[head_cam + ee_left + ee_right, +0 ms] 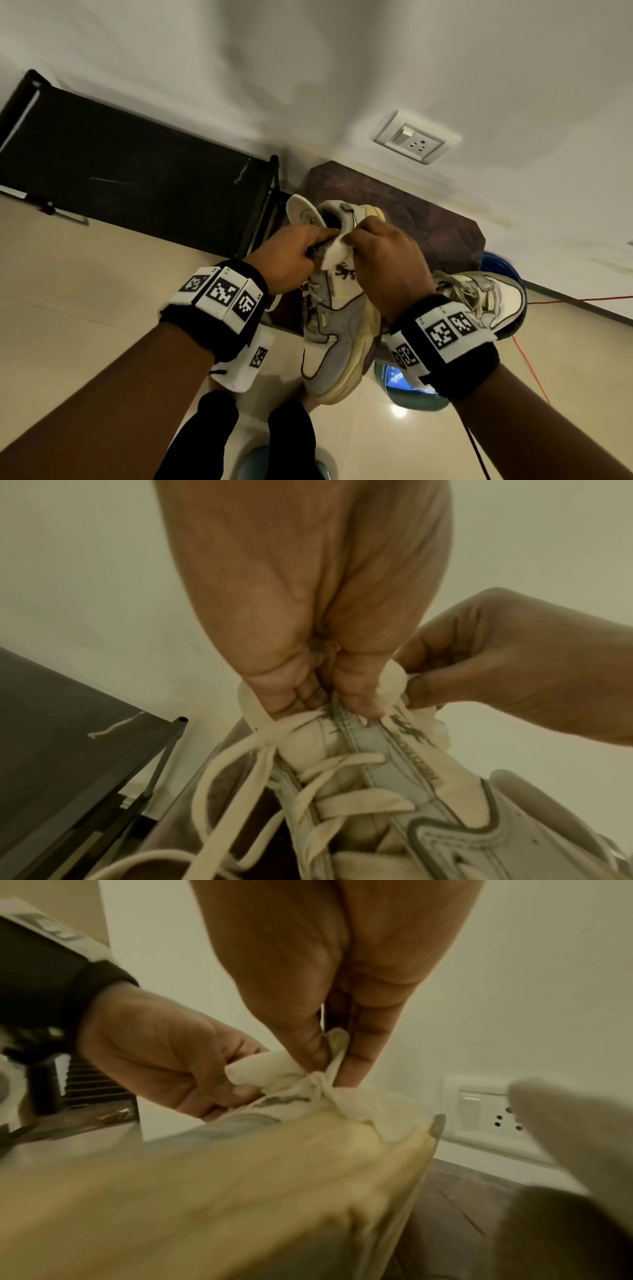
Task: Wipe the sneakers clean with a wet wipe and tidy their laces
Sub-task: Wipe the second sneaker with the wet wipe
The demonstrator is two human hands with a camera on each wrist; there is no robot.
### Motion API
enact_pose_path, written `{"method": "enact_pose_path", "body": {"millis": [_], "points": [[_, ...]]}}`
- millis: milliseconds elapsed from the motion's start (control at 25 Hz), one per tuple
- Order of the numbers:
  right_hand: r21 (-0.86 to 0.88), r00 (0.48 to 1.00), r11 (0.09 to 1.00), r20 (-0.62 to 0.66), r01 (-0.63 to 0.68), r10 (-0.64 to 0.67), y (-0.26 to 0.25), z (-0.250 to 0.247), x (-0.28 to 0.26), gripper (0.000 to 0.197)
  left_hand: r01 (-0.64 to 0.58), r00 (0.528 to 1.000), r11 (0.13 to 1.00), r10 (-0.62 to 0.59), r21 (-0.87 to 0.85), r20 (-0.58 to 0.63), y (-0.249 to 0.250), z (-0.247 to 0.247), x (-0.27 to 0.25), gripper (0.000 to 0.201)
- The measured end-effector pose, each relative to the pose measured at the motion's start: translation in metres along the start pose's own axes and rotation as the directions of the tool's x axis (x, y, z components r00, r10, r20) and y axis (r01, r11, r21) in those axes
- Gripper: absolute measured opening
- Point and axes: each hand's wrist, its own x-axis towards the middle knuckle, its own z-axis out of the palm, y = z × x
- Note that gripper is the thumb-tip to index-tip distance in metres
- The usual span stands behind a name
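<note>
Held sneaker (337, 329) toe-down, heel up

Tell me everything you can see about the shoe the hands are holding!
The sneaker is white and grey with a yellowed, chunky sole and a small dark animal logo on its side. It looks like worn leather. Its cream laces are threaded but their ends hang loose. It is held up in the air, toe pointing toward the person. The left hand grips the upper edge near the collar, and the right hand pinches a white wet wipe against that same spot.
</note>
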Motion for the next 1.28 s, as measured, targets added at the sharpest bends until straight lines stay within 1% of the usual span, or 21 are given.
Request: {"method": "enact_pose_path", "body": {"millis": [40,80,160,240,280,320,400,440,480,520,600,680,760,840,920,1000,1040,1080,1160,1200,1280], "points": [[0.006,0.994,0.997,0.078,0.073,-0.074,-0.006,0.001,-0.008,0.018,-0.005,1.000,1.000,0.005,-0.008,-0.021,-0.002,-0.001,-0.001,0.050],[0.016,0.974,0.988,0.164,0.154,-0.154,-0.014,0.001,-0.019,0.018,-0.012,0.999,1.000,0.011,-0.025,-0.041,-0.003,-0.001,-0.002,0.050],[0.038,0.904,0.954,0.308,0.299,-0.296,-0.031,-0.002,-0.047,0.017,-0.008,0.998,0.998,0.004,-0.069,-0.067,-0.007,0.000,-0.004,0.050],[0.049,0.851,0.923,0.372,0.381,-0.370,-0.045,-0.003,-0.065,0.015,0.004,0.997,0.993,-0.013,-0.116,-0.074,-0.012,0.001,-0.004,0.050],[0.047,0.850,0.928,0.387,0.370,-0.359,-0.046,-0.001,-0.065,0.015,0.014,0.996,0.991,-0.025,-0.130,-0.083,-0.017,0.001,-0.004,0.051],[0.042,0.873,0.946,0.374,0.322,-0.314,-0.042,-0.002,-0.058,0.017,0.027,0.995,0.990,-0.040,-0.139,-0.094,-0.021,0.001,-0.004,0.051],[-0.015,0.957,0.992,0.265,0.127,-0.118,-0.018,-0.003,-0.030,0.023,0.049,0.990,0.989,-0.067,-0.142,-0.125,-0.029,-0.001,-0.007,0.051],[-0.045,0.977,0.999,0.211,0.014,-0.004,-0.002,-0.005,-0.015,0.022,0.046,0.987,0.990,-0.065,-0.136,-0.144,-0.031,0.000,-0.008,0.051],[-0.046,0.982,0.997,0.173,-0.065,0.072,0.011,-0.007,-0.005,0.021,0.033,0.985,0.991,-0.053,-0.126,-0.164,-0.033,0.000,-0.010,0.051],[-0.030,0.983,0.995,0.156,-0.097,0.101,0.018,-0.006,0.000,0.021,0.018,0.982,0.993,-0.039,-0.115,-0.184,-0.034,0.001,-0.011,0.051],[0.009,0.980,0.999,0.194,-0.038,0.036,0.014,0.000,-0.011,0.022,0.012,0.973,0.996,-0.032,-0.086,-0.229,-0.037,0.004,-0.011,0.053],[0.066,0.967,0.997,0.249,0.046,-0.061,-0.003,0.004,-0.041,0.025,0.031,0.962,0.998,-0.043,-0.049,-0.271,-0.039,0.008,-0.010,0.052],[0.128,0.956,0.989,0.272,0.077,-0.110,-0.011,0.001,-0.067,0.031,0.037,0.954,0.998,-0.048,-0.044,-0.295,-0.039,0.011,-0.010,0.051],[0.134,0.949,0.985,0.282,0.105,-0.139,-0.010,-0.001,-0.074,0.033,0.057,0.950,0.997,-0.069,-0.051,-0.304,-0.037,0.013,-0.010,0.048],[0.095,0.954,0.992,0.277,0.089,-0.112,-0.010,0.000,-0.064,0.027,0.090,0.960,0.993,-0.108,-0.080,-0.257,-0.035,0.015,-0.012,0.052],[0.055,0.970,0.998,0.238,0.028,-0.041,-0.011,0.001,-0.044,0.019,0.116,0.975,0.983,-0.140,-0.141,-0.171,-0.035,0.019,-0.015,0.070],[0.045,0.974,0.999,0.228,-0.011,0.000,-0.009,0.002,-0.033,0.019,0.121,0.976,0.979,-0.148,-0.164,-0.161,-0.035,0.021,-0.017,0.076],[0.045,0.973,0.998,0.226,-0.047,0.036,-0.008,0.002,-0.026,0.020,0.119,0.972,0.976,-0.152,-0.180,-0.181,-0.035,0.022,-0.017,0.077],[0.054,0.971,0.995,0.227,-0.083,0.069,-0.006,0.002,-0.025,0.022,0.102,0.955,0.976,-0.151,-0.193,-0.254,-0.033,0.023,-0.015,0.067],[0.073,0.973,0.994,0.223,-0.086,0.068,-0.005,0.002,-0.032,0.022,0.095,0.944,0.978,-0.148,-0.186,-0.294,-0.032,0.024,-0.013,0.063],[0.154,0.987,0.986,0.158,-0.060,0.035,-0.009,0.005,-0.056,0.019,0.089,0.919,0.980,-0.150,-0.178,-0.364,-0.029,0.025,-0.011,0.056]]}}
